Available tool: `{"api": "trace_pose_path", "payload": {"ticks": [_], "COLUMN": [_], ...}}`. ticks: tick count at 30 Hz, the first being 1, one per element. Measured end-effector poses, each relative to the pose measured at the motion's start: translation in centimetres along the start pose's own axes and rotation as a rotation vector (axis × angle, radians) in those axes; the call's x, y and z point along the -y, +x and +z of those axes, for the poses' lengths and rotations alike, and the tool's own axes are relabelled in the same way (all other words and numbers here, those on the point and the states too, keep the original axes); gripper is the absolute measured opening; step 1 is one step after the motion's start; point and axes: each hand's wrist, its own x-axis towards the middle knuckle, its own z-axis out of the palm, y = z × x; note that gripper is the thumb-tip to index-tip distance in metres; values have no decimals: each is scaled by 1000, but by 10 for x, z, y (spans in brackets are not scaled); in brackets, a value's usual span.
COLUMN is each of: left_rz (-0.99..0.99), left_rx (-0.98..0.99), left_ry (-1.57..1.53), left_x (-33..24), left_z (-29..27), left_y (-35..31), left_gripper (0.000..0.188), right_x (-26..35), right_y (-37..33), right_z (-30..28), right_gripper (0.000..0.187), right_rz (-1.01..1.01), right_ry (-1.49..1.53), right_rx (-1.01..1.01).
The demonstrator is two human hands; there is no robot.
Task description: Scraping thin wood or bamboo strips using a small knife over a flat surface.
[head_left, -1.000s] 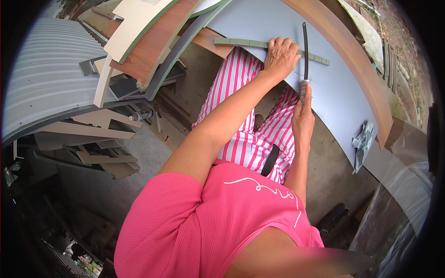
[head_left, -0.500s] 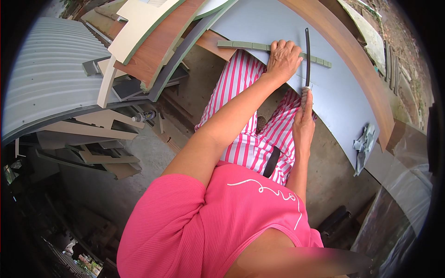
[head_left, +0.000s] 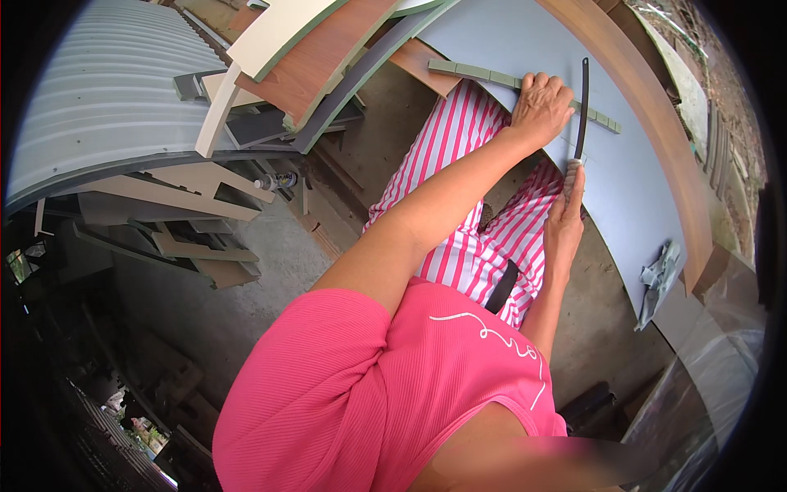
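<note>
Pretty clearly a rough workshop, kinda open-air. Cut boards [head_left: 324, 57] piled up, concrete floor [head_left: 283, 250], corrugated metal [head_left: 115, 98], plus a hand-held blade [head_left: 583, 115].

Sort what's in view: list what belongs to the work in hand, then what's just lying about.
In the work:
Green segmented strip, under the left grip
Long dark tool, held in the right grip
Blue-grey panel, beneath the strip

Apparently just lying about:
Crumpled cloth, at the panel's edge
Bottle, off to the left
Stacked curved boards, untouched by either grip
</note>
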Motion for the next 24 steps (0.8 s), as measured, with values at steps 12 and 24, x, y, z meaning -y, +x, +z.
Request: {"api": "trace_pose_path", "payload": {"ticks": [12,24], "left_rz": [17,5], "left_rx": [-33,-19], "left_ry": [-8,-13], "left_x": [0,0], "left_z": [1,3], "left_y": [-1,0], "left_gripper": [21,21], "right_x": [-18,-24], "right_y": [-7,-14], "right_z": [12,12], "right_gripper": [59,58], "right_rz": [-110,-82], "right_ry": [7,-16], "right_rx": [-93,-74]}}
